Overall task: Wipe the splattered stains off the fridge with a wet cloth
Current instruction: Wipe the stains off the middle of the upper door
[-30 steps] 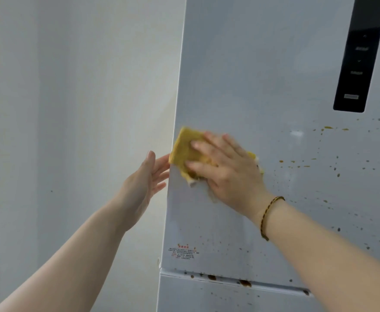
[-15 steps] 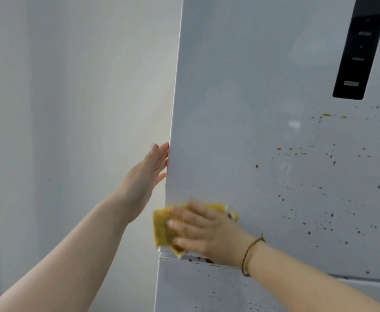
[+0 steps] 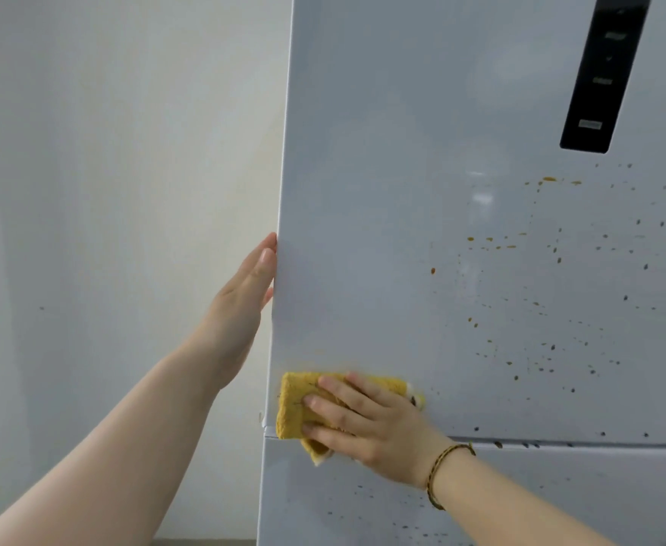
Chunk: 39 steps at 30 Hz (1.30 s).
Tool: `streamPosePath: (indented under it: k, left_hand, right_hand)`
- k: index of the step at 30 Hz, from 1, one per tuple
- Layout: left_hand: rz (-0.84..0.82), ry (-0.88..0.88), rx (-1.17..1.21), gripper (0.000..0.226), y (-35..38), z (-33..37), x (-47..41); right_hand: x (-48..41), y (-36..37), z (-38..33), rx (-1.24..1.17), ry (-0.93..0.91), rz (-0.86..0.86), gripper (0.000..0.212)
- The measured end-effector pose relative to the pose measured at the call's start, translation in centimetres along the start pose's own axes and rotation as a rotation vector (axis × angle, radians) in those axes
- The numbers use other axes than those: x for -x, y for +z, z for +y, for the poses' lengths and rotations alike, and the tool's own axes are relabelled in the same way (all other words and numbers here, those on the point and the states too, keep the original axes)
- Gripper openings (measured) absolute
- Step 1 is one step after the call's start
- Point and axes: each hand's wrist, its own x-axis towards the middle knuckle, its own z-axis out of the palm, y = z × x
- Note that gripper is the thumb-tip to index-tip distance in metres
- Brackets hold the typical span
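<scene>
Yellow folded wet cloth [image 3: 300, 403] lies at the lower-left corner of the white fridge door [image 3: 382, 191], pressed flat by the right hand [image 3: 367, 423], fingers extended. Left hand [image 3: 240, 309], fingers straight, rests against the door's side edge. Brown splattered stains [image 3: 540, 309] lie to the right.

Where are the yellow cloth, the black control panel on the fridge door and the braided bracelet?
Yellow folded cloth [image 3: 294, 403]: head view, its uncovered left part.
Black rectangular control panel [image 3: 603, 72]: head view, its middle.
Brown braided bracelet [image 3: 430, 476]: head view, the strand across the wrist.
</scene>
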Motion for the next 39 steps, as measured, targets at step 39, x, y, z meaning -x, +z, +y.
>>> streamPosePath:
  k: [39]
  left_hand:
    - [0.44,0.244,-0.955,0.066,13.6,-3.4,1.7]
  right_hand:
    - [3.0,-6.0,20.3,0.014,0.291,0.275,0.033]
